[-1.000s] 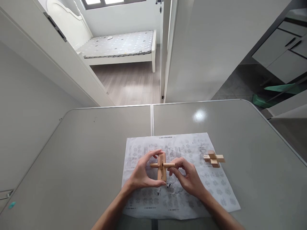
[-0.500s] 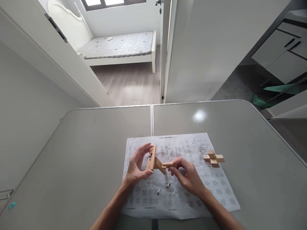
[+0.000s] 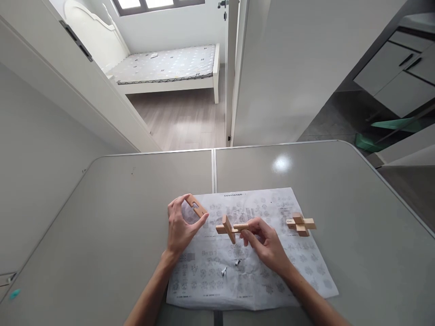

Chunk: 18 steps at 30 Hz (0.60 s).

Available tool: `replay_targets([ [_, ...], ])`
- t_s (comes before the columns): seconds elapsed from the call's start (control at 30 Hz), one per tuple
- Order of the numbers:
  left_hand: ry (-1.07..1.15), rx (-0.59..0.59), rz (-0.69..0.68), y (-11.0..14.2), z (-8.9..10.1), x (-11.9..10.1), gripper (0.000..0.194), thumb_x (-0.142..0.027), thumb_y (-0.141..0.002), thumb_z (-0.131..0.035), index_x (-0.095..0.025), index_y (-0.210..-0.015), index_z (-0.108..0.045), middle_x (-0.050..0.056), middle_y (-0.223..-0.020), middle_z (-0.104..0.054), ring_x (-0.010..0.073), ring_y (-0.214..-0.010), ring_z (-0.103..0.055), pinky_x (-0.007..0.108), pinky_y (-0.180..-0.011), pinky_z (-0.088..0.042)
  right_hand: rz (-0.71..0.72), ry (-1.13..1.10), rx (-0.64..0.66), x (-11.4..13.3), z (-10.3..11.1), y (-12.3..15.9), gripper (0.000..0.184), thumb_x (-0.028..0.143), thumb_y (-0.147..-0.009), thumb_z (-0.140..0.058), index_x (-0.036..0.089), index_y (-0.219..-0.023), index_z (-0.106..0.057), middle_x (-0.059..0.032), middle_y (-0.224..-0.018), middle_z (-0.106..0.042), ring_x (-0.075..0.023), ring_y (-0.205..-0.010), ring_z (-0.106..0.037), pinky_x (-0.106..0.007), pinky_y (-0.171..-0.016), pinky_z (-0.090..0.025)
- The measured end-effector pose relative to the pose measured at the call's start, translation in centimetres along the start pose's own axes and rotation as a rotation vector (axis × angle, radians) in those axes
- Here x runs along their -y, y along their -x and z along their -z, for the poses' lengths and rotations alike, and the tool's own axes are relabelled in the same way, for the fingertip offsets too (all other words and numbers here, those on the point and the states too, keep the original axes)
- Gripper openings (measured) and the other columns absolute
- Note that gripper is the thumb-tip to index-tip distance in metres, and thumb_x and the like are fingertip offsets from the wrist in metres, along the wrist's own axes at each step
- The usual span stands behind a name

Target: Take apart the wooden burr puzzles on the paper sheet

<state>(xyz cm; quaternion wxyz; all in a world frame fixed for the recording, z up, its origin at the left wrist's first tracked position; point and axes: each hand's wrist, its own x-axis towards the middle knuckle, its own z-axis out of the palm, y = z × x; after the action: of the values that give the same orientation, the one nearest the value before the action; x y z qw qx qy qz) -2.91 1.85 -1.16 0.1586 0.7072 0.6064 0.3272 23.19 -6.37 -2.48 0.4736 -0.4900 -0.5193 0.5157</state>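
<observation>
My left hand [image 3: 181, 225] grips a flat wooden puzzle piece [image 3: 201, 210] with a slot cut in it, between thumb and fingertips over the sheet's upper left. My right hand [image 3: 265, 240] pinches the right end of a rod in a pair of crossed wooden puzzle pieces [image 3: 227, 227], one a flat piece set across the rod. A gap separates the two hands' pieces. Below them lies a creased printed sheet [image 3: 253, 290] with rows of small diagrams. To the right, an assembled wooden cross puzzle [image 3: 300, 224] rests on the sheet's right edge.
Two small black-and-white scraps [image 3: 224, 271] lie on the sheet. The grey table [image 3: 102, 226] has a seam down its middle and a metal rim. Beyond it are a doorway, a bed [image 3: 170, 68] and, at right, cabinets [image 3: 394, 72].
The slotted piece has come apart from the crossed pieces. My left hand moved left with it and tilted it, while my right hand kept the crossed pieces and turned them slightly.
</observation>
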Motion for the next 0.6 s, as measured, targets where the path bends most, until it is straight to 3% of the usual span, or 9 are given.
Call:
replay_targets([
  [0.4, -0.162, 0.055, -0.104, 0.1, -0.9, 0.2, 0.070, -0.048, -0.087, -0.079, -0.027, -0.146, -0.047, 0.012, -0.145, -0.062, 0.0396, -0.147, -0.041, 0.059, -0.117, -0.032, -0.031, -0.082, -0.023, 0.0, 0.1, -0.2, 0.023, 0.044, -0.104, -0.063, 0.023, -0.095, -0.059, -0.0023, -0.079, -0.070, -0.0163, -0.064, -0.064, -0.028, -0.058, -0.051],
  [0.5, -0.147, 0.054, -0.175, 0.0, -0.7, -0.2, 0.070, -0.044, -0.091, -0.076, -0.027, -0.151, -0.042, 0.013, -0.155, -0.055, 0.0392, -0.155, -0.032, 0.061, -0.121, -0.028, -0.040, -0.108, -0.036, -0.1, 0.1, -0.3, 0.024, 0.045, -0.104, -0.062, 0.023, -0.096, -0.058, -0.0021, -0.078, -0.070, -0.0161, -0.062, -0.063, -0.028, -0.055, -0.049],
  [0.6, -0.028, 0.059, -0.307, 0.1, -0.1, -0.9, 0.066, -0.034, -0.093, -0.071, -0.027, -0.152, -0.041, 0.013, -0.156, -0.053, 0.0362, -0.155, -0.034, 0.061, -0.122, -0.033, -0.052, -0.140, -0.036, -0.2, 0.2, -0.3, 0.025, 0.046, -0.103, -0.062, 0.023, -0.095, -0.056, -0.0023, -0.079, -0.070, -0.0161, -0.061, -0.063, -0.028, -0.053, -0.048],
])
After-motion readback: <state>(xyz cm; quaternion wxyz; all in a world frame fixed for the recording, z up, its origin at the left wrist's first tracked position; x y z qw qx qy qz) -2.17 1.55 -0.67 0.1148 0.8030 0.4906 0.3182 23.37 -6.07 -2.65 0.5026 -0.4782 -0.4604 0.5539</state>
